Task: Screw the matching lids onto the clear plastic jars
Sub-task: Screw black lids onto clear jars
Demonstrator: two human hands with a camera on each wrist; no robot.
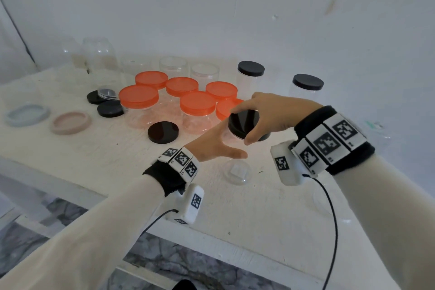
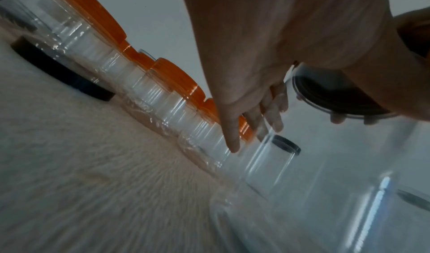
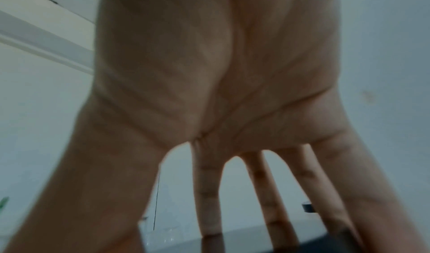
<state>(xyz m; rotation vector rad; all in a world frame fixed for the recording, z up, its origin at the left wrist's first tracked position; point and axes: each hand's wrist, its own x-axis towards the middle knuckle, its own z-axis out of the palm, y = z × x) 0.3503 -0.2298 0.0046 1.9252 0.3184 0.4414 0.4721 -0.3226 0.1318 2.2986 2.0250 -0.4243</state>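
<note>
A white table (image 1: 70,148) with a scuffed, speckled top stood against a plain white wall (image 1: 211,7). Below its near edge lay a grey marbled floor (image 1: 164,256). A dark line (image 1: 16,28) ran diagonally down the wall at far left.

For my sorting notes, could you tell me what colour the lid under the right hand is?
Black lid; head view shows it best.

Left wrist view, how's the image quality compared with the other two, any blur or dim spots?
Left wrist view: motion-smeared table, streaked jars. Right wrist view: dim, soft; the right hand fills it, fingertips on the black lid. Head view: bright, sharpest, wide-angle bending at the edges.
</note>
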